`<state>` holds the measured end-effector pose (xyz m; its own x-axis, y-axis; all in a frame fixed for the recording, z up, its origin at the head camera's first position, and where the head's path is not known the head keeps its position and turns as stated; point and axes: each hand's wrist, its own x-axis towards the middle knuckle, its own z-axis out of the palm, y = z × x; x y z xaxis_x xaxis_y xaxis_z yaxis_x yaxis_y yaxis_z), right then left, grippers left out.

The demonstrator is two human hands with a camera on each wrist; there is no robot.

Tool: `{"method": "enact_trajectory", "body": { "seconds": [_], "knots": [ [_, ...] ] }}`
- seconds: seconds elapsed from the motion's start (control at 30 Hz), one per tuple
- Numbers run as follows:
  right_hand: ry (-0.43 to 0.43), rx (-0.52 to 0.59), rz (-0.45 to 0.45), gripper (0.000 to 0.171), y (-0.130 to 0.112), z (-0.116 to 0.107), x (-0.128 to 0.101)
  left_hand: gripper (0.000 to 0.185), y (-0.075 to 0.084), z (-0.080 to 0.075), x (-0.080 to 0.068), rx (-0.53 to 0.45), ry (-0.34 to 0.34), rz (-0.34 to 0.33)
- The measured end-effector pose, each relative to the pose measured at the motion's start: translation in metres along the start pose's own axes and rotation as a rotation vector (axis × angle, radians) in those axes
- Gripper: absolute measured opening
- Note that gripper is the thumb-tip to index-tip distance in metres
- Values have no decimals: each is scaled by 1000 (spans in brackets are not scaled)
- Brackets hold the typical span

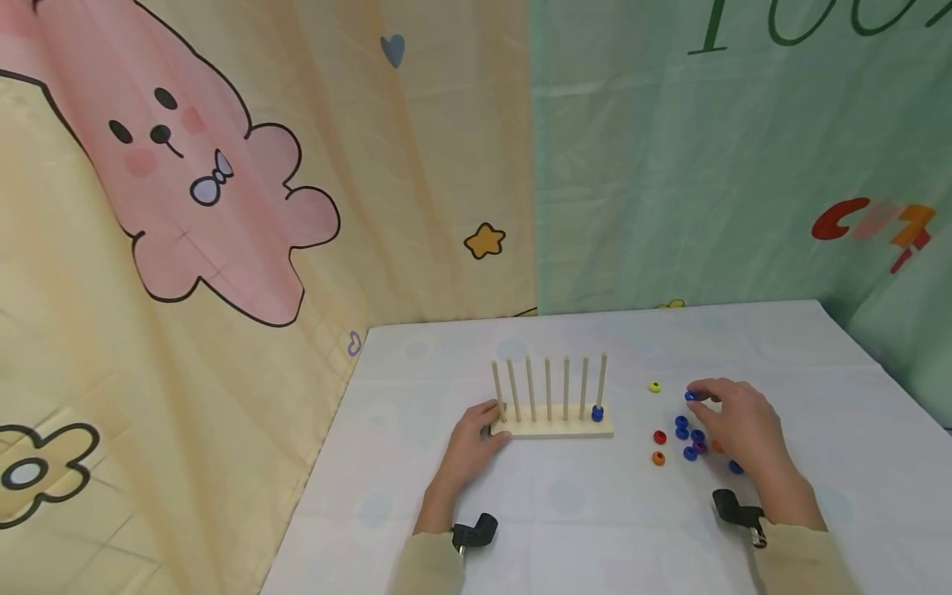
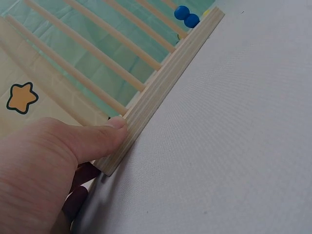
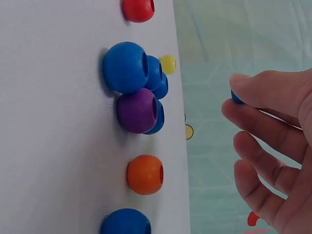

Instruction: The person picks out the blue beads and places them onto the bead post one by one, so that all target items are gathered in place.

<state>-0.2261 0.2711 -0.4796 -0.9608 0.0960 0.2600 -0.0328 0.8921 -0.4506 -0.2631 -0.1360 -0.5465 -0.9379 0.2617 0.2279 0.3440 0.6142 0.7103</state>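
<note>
A wooden peg rack (image 1: 552,429) with several upright pegs stands on the table. Two blue beads (image 1: 597,413) are stacked low on its rightmost peg. The left hand (image 1: 468,446) grips the rack's left end, its thumb (image 2: 109,134) on the front edge of the base. Above the table on the right, the right hand (image 1: 744,421) pinches a blue bead (image 1: 690,397) between thumb and index finger. In the right wrist view only a sliver of that bead (image 3: 236,99) shows. Beneath the hand lie loose blue beads (image 3: 126,67), a purple bead (image 3: 137,111) and an orange bead (image 3: 145,174).
A yellow bead (image 1: 654,387) lies farther back, while a red bead (image 1: 659,437) and another orange bead (image 1: 659,459) lie left of the cluster. A white cloth covers the table (image 1: 565,529). Printed curtains (image 1: 446,165) hang behind and to the left.
</note>
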Motion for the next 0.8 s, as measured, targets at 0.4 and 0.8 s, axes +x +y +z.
{"method": "enact_trajectory", "body": {
  "seconds": [0.4,0.8],
  "knots": [
    [21,-25,-60,34,-21,-14,1,56,3,0,0,-15,-5,-36],
    [61,-3,-117,28,-44,-24,5,55,2,0,1,-16,-5,-21]
  ]
}}
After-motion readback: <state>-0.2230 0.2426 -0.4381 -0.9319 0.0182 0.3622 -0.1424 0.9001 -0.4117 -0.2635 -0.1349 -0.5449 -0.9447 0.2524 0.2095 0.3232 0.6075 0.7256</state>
